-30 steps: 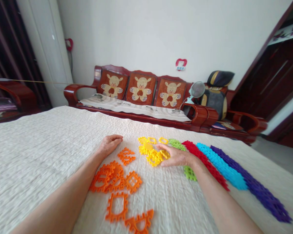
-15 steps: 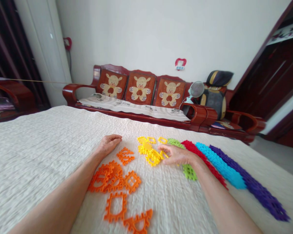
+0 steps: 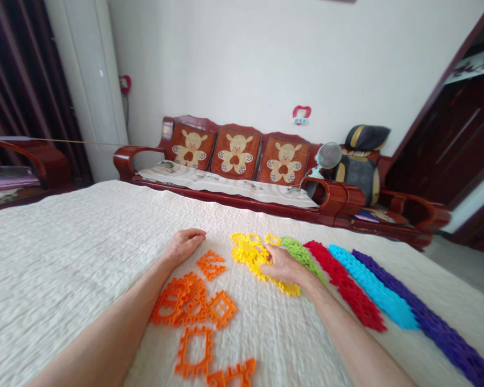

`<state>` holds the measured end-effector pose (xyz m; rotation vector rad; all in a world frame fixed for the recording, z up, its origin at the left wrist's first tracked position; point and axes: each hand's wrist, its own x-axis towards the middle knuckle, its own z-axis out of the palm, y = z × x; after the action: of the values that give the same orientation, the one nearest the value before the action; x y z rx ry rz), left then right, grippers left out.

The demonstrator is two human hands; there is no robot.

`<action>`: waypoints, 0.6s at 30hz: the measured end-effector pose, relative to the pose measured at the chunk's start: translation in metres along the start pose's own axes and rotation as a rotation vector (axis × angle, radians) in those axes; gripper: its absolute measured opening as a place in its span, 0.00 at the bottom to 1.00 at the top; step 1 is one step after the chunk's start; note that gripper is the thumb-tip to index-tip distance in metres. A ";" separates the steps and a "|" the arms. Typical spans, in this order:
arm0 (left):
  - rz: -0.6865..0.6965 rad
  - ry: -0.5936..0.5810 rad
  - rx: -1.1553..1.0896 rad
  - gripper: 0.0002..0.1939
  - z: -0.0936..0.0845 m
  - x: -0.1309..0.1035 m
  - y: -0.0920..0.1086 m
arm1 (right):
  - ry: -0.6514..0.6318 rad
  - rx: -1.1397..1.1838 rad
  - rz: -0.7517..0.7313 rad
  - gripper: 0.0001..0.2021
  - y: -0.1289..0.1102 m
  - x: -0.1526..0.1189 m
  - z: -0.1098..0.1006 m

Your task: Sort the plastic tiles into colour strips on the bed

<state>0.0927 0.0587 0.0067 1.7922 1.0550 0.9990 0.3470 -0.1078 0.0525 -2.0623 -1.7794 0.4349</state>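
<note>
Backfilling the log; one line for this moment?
left hand: near orange pieces; right hand: at yellow pieces, grip unclear; red row: between green row and blue row

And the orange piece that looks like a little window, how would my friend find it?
On the big pale quilted cover, look for the overlapping orange pile. Just right of it, and a bit farther away than the orange square frame, is the window piece. A cross splits its middle into four little holes; that frame has one big hole.

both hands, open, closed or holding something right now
Left hand: on the cream quilted cloth; open or closed cannot be told.
Right hand: at the yellow notched plastic pieces; grip cannot be told.
</note>
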 end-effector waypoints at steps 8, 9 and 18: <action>-0.003 0.027 -0.008 0.15 0.001 0.000 0.001 | -0.028 0.358 0.118 0.19 0.021 0.006 -0.007; 0.003 0.024 -0.012 0.15 0.001 0.001 0.000 | -0.035 0.396 0.130 0.20 0.022 0.007 -0.008; -0.004 0.009 -0.008 0.16 0.001 0.001 0.000 | 0.050 0.506 0.128 0.10 0.028 0.003 -0.032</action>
<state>0.0938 0.0592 0.0065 1.7797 1.0588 1.0083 0.3868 -0.1113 0.0670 -1.8060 -1.3363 0.7733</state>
